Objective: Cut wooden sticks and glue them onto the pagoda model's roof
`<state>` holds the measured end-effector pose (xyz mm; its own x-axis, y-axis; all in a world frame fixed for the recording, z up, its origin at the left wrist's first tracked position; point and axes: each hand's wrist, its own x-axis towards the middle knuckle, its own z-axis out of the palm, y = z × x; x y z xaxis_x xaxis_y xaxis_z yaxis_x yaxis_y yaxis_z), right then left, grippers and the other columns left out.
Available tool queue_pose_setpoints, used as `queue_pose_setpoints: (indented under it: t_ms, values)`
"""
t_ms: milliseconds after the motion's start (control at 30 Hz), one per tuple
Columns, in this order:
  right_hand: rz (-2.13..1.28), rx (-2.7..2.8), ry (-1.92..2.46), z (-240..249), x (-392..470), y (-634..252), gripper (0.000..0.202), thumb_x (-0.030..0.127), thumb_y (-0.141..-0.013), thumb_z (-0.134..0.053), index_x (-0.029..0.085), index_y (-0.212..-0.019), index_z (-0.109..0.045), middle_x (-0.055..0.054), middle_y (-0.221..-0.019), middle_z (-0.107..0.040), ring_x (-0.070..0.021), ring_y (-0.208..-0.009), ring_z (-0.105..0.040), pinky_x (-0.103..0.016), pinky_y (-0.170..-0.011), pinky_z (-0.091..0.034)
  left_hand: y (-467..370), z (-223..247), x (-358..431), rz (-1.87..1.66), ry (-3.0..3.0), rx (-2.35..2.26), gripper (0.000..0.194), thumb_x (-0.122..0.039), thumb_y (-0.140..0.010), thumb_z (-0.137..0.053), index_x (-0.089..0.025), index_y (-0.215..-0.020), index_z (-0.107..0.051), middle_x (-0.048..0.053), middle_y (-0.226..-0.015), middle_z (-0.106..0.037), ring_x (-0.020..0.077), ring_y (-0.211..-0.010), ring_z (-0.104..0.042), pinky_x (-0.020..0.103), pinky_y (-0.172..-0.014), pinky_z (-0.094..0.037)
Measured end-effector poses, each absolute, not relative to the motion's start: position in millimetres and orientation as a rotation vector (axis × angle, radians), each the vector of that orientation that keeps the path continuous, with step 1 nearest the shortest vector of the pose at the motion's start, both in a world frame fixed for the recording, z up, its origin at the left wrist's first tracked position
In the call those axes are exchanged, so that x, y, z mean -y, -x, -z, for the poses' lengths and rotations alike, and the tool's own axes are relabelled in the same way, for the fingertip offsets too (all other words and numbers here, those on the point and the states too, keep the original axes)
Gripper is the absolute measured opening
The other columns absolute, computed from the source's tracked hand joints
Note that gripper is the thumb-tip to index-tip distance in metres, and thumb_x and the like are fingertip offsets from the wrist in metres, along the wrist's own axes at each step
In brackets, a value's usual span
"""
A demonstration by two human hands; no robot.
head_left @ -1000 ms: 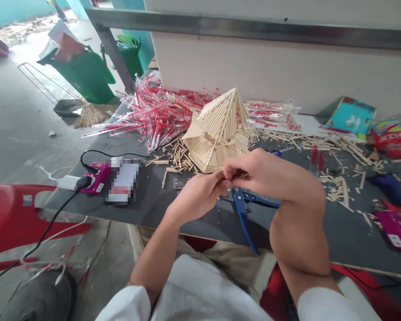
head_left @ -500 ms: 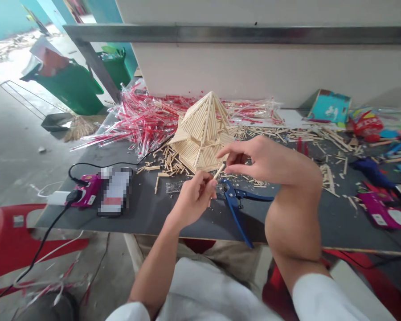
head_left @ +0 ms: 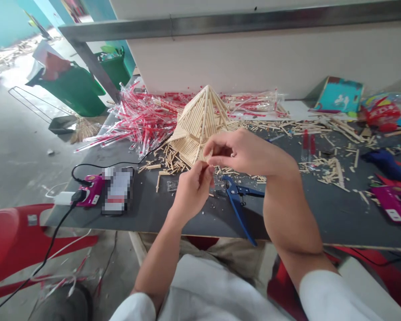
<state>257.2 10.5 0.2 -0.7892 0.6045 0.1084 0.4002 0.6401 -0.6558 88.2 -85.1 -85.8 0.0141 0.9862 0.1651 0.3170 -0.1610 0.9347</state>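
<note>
My left hand is closed in a pinch on a short wooden stick, now mostly hidden by the fingers. Against its fingertips, the thumb and curled fingers of my right hand come together; whatever lies between them is too small to make out. Just behind both hands stands a model with a pointed roof, built of thin pale sticks. Blue-handled cutters lie on the dark table, below my right hand. Loose cut sticks are scattered around the model's base.
Red-and-clear plastic wrappers are heaped at the back left. A phone and a magenta power adapter with cables sit on the left. More stick scraps, a teal box and another magenta device are on the right.
My right hand has moved left and its fingers have closed in at my left fingertips. The stick that stuck out of my left hand is now covered. The view has shifted slightly.
</note>
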Motion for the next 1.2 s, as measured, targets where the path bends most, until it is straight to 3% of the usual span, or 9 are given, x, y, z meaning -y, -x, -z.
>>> queue_pose_setpoints:
  t_ms: [100,333,500,700,967,1200]
  values:
    - [-0.776,2.347,0.979,3,-14,-257,0.03,0.028,-0.091,-0.069,0.016,-0.118,-0.067,-0.005,-0.097,-0.075,-0.014,-0.076,-0.065,-0.028,-0.072,-0.048,-90,82,77,-1.217,-1.618,-1.553,0.027,-0.041,-0.105,-0.051,-0.02,-0.093,-0.062,-0.001,-0.064,-0.066,0.0114,-0.056,-0.059,0.023,-0.059,-0.042]
    - [-0.591,2.025,1.098,15,-23,-250,0.033,0.03,-0.097,-0.061,0.018,-0.128,-0.058,-0.01,-0.124,-0.069,-0.012,-0.071,-0.067,-0.03,-0.074,-0.056,-102,79,57,-1.259,-1.629,-1.873,0.036,-0.042,-0.105,-0.049,-0.02,-0.088,-0.071,0.001,-0.061,-0.066,0.0146,-0.055,-0.058,0.027,-0.06,-0.039]
    - [-0.705,2.071,1.206,21,-24,-244,0.042,0.036,-0.106,-0.043,0.022,-0.146,-0.043,-0.011,-0.123,-0.07,-0.0155,-0.071,-0.071,-0.03,-0.064,-0.058,-108,75,49,-1.24,-1.646,-1.862,0.037,-0.04,-0.105,-0.047,-0.021,-0.084,-0.07,0.003,-0.062,-0.067,0.0167,-0.057,-0.059,0.027,-0.059,-0.038]
    - [-0.702,2.091,1.189,33,-31,-237,0.052,0.042,-0.105,-0.049,0.024,-0.151,-0.035,-0.012,-0.126,-0.068,-0.0158,-0.071,-0.071,-0.029,-0.059,-0.058,-108,74,45,-1.248,-1.638,-1.857,0.04,-0.039,-0.105,-0.047,-0.022,-0.071,-0.06,0.004,-0.059,-0.063,0.0172,-0.057,-0.06,0.027,-0.056,-0.038]
    - [-0.785,2.009,1.204,42,-35,-223,0.055,0.042,-0.101,-0.059,0.027,-0.149,-0.036,-0.011,-0.123,-0.067,-0.0168,-0.075,-0.073,-0.028,-0.057,-0.058,-105,73,41,-1.158,-1.637,-1.776,0.039,-0.03,-0.105,-0.041,-0.02,-0.07,-0.056,0.004,-0.061,-0.066,0.0132,-0.05,-0.056,0.026,-0.052,-0.036]
    - [-0.78,1.92,1.166,42,-33,-218,0.048,0.04,-0.099,-0.062,0.027,-0.141,-0.042,-0.012,-0.121,-0.069,-0.0222,-0.094,-0.074,-0.028,-0.062,-0.06,-104,72,42,-1.149,-1.637,-1.744,0.034,-0.025,-0.104,-0.043,-0.019,-0.073,-0.057,0.004,-0.065,-0.067,0.0135,-0.053,-0.06,0.026,-0.055,-0.042]
